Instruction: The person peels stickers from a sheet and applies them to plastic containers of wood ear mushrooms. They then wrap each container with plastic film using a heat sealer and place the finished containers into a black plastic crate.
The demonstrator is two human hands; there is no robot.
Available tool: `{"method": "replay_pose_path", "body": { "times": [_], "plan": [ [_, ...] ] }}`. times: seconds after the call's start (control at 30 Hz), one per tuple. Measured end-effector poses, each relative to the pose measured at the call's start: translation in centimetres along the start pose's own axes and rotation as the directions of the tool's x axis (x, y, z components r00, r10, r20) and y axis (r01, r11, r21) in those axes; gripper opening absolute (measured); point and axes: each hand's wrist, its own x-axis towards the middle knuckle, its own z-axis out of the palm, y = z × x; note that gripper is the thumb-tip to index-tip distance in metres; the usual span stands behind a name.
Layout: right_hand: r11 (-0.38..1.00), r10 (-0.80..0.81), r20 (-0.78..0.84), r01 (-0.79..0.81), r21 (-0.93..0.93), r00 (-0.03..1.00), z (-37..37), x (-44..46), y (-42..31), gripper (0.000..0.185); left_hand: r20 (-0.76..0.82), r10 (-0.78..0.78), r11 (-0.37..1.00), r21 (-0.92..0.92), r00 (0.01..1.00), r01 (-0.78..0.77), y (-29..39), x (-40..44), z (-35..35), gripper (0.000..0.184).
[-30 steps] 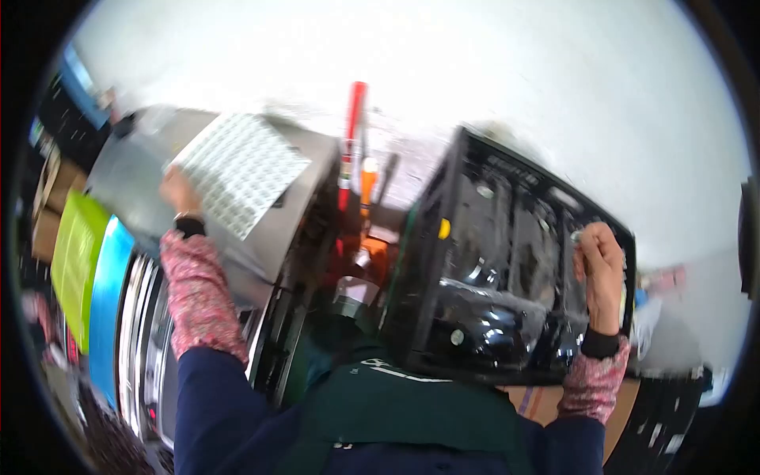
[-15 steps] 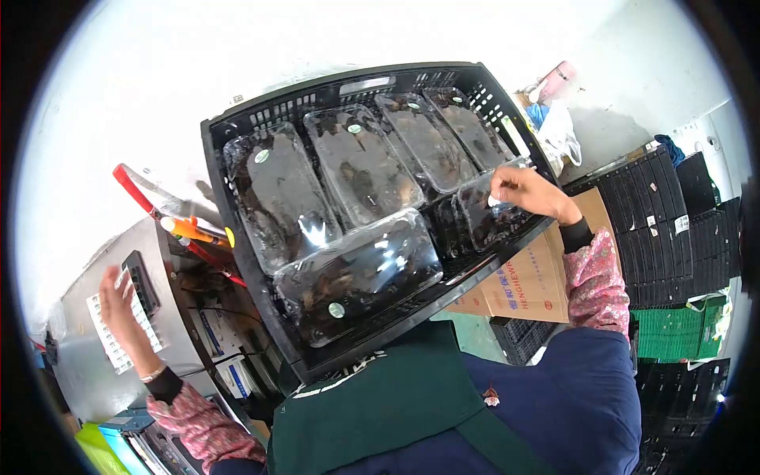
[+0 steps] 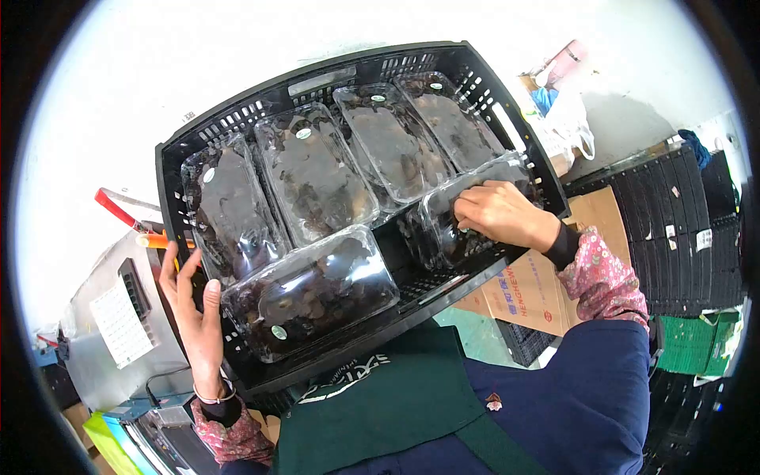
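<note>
A black plastic crate (image 3: 321,83) holds several clear packs of dark brown, mushroom-like pieces. Small oval green-and-white stickers (image 3: 303,134) show on most packs. At the crate's front right, my right hand (image 3: 503,214) rests on a clear pack (image 3: 451,241), its fingers curled together; what is between the fingertips is hidden. My left hand (image 3: 196,313) is at the crate's left edge, fingers spread and holding nothing. Just right of that hand, a front pack (image 3: 317,289) lies lengthwise, its sticker (image 3: 279,332) near the lower left corner.
An orange-handled tool (image 3: 150,240) and a red handle (image 3: 115,207) are left of the crate. A metal cabinet (image 3: 87,293) bears a white sheet (image 3: 121,324). To the right are a cardboard box (image 3: 526,293), stacked black crates (image 3: 657,229), green crates (image 3: 693,346) and a pink bottle (image 3: 568,63).
My left hand has come in from the cabinet to the crate's left edge. My right hand, earlier pinching something small and white, is now down on the pack. The crate appears further left.
</note>
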Motion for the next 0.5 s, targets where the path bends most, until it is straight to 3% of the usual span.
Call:
{"method": "replay_pose_path", "body": {
  "times": [0.03,0.07,0.1,0.2,0.27,0.3,0.33,0.37,0.4,0.43,0.47,0.5],
  "plan": [
    [1.0,0.001,-0.03,-0.001,-0.013,1.0,0.0,-0.1,0.2,0.02,-0.011,-0.026,0.999,0.02,1.0,0.026,0.0,-0.1,0.1,0.041],
    [0.998,0.056,-0.166,-0.053,0.022,0.985,0.0,-0.1,0.4,0.025,-0.01,-0.049,0.998,0.042,0.999,0.05,0.1,-0.1,0.1,0.041],
    [0.992,0.124,-0.174,-0.127,-0.005,0.977,-0.8,-0.4,0.9,0.027,-0.011,-0.072,0.995,0.064,0.997,0.073,0.2,-0.1,0.1,0.042],
    [0.953,0.301,-0.351,-0.263,0.153,0.887,-1.7,-0.9,4.3,0.019,-0.039,-0.15,0.987,-0.066,0.988,0.147,0.5,0.0,0.4,0.045],
    [0.825,0.56,-0.435,-0.428,0.368,0.705,-2.3,-1.1,8.1,0.016,-0.002,-0.278,0.868,-0.429,0.961,0.25,-0.1,-0.2,1.0,0.049],
    [0.825,0.555,-0.587,-0.48,0.298,0.59,-2.3,-1.2,10.3,0.016,0.026,-0.328,0.759,-0.588,0.944,0.28,-0.6,-0.3,1.1,0.051],
    [0.796,0.481,-0.705,-0.596,0.102,0.521,-1.1,-1.9,14.1,0.02,0.007,-0.364,0.721,-0.631,0.932,0.286,-0.1,-0.2,1.3,0.056],
    [0.784,0.409,-0.718,-0.62,-0.04,0.564,-0.1,-2.7,16.8,0.027,-0.015,-0.35,0.735,-0.625,0.937,0.265,-0.2,-0.2,1.3,0.056],
    [0.784,0.523,-0.655,-0.61,0.119,0.545,1.5,-3.2,18.5,0.031,-0.005,-0.344,0.782,-0.556,0.939,0.284,-0.2,0.0,1.1,0.055],
    [0.696,0.717,-0.461,-0.499,0.517,0.522,3.1,-3.4,19.9,0.04,0.008,-0.406,0.693,-0.649,0.914,0.314,0.3,0.2,0.8,0.057],
    [0.392,0.881,-0.125,-0.559,0.731,0.455,1.2,-2.5,18.5,0.043,-0.079,-0.294,0.85,-0.477,0.952,0.223,-1.6,0.0,1.2,0.06],
    [0.465,0.82,-0.157,-0.479,0.745,0.551,3.5,-3.7,23.1,0.045,-0.088,-0.271,0.873,-0.443,0.959,0.206,-2.1,0.1,1.1,0.062]
  ]
}}
